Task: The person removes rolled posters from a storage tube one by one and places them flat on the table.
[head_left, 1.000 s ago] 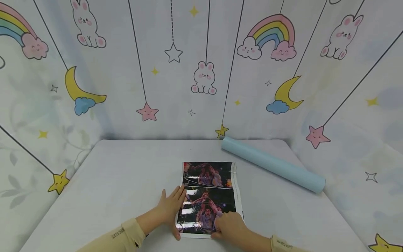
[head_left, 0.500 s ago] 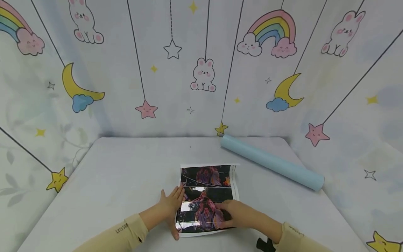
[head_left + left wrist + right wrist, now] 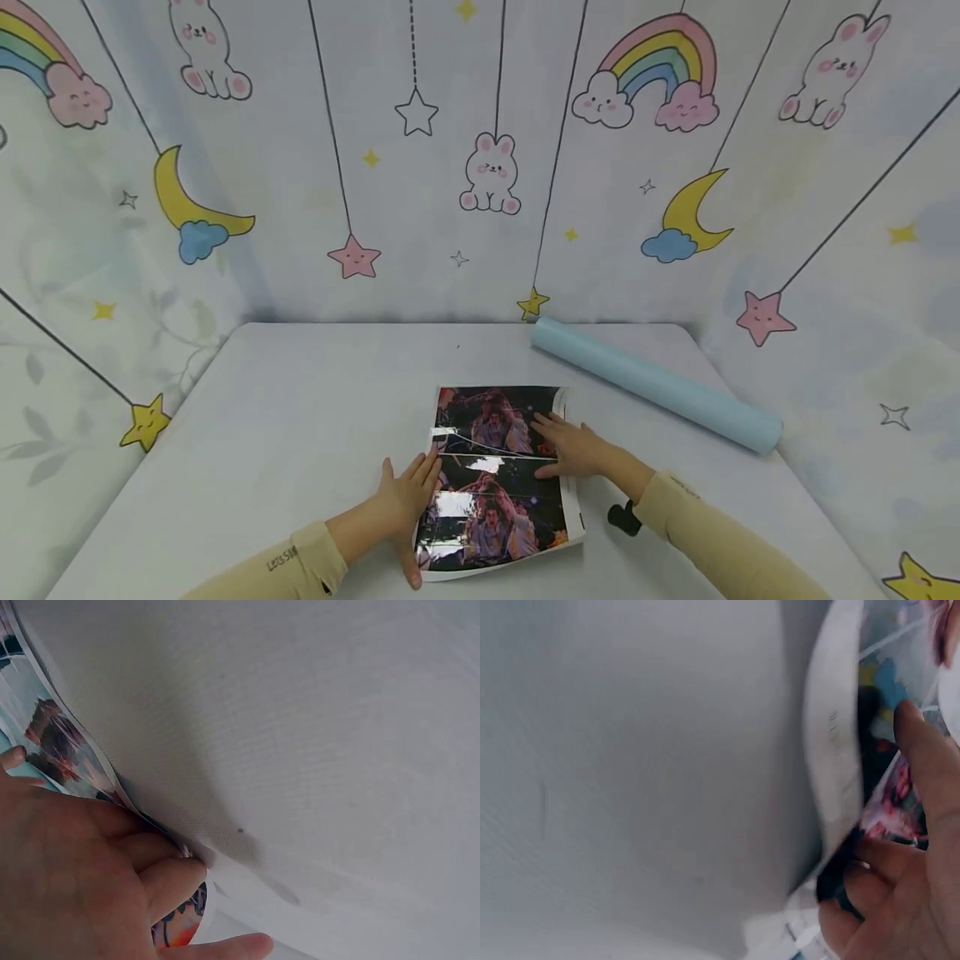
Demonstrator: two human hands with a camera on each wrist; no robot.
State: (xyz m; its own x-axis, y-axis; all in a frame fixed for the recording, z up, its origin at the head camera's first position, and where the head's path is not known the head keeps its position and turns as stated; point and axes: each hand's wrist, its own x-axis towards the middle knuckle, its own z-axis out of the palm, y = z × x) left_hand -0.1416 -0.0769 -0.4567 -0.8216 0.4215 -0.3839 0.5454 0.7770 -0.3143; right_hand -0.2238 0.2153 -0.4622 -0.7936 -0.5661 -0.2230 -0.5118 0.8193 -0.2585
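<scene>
A glossy printed photo sheet (image 3: 498,492) lies on the white table, showing two similar dark crowd pictures one above the other. White margins run along its sides, and light glares off its left half. My left hand (image 3: 405,500) rests at its left edge, fingers extended and thumb pointing toward the near corner. Over the right side, near the line between the pictures, my right hand (image 3: 573,446) touches the sheet with fingers and thumb spread. In the right wrist view the white margin (image 3: 832,735) bows up off the table beside the right hand (image 3: 907,877).
A long light-blue roll (image 3: 652,383) lies slantwise at the back right of the table (image 3: 315,417). Below the right forearm is a small black object (image 3: 624,518). A patterned curtain (image 3: 420,208) rises behind the table.
My right hand has moved up the sheet from its lower right part to beside the upper picture. My left hand has stayed at the left edge. The sheet's near right corner is uncovered.
</scene>
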